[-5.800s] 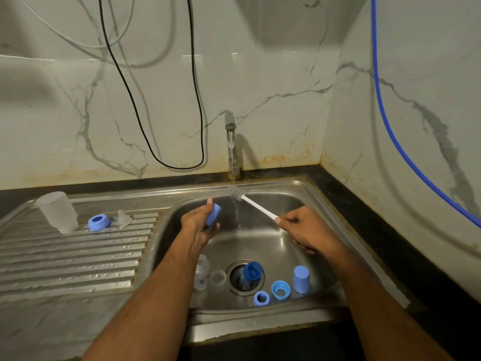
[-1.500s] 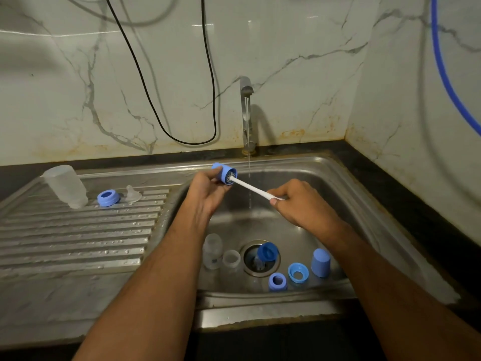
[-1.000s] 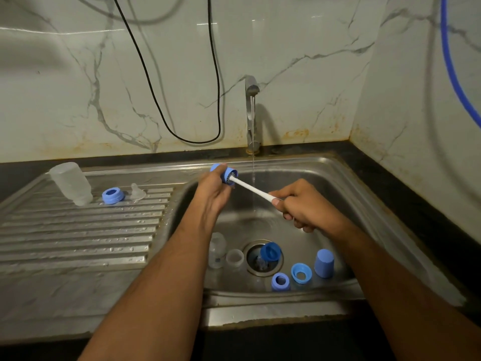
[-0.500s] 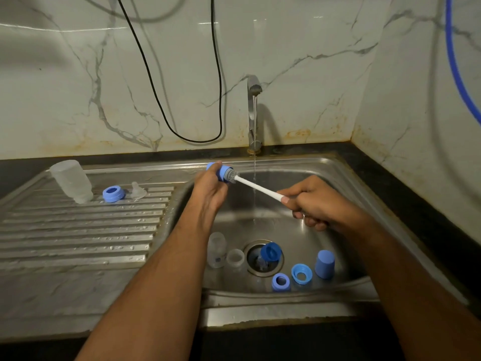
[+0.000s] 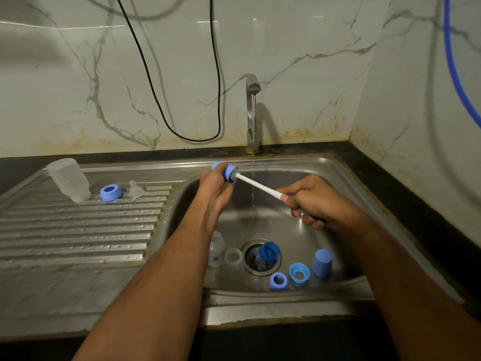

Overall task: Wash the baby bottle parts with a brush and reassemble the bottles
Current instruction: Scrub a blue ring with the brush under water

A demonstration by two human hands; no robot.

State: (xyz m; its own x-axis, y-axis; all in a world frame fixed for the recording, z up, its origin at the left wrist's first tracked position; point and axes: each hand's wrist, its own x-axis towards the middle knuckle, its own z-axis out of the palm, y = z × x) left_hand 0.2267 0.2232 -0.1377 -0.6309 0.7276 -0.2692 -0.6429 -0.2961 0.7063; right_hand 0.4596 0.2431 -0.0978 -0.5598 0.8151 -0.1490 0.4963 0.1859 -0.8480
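Head view: left hand (image 5: 213, 188) gripping small blue plastic cap (image 5: 226, 171); right hand (image 5: 315, 204) clamping white-handled bristle brush (image 5: 260, 187), bristles entering cap. Cap light, rigid, probably wet-slippery; holding by outer wall.

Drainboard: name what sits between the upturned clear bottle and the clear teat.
Head view: a blue screw ring stands between the bottle and teat on the drainboard.

Brush (image 5: 257, 185) head drawn partly out of blue cap (image 5: 226, 172); right hand (image 5: 316, 201) pulled back.
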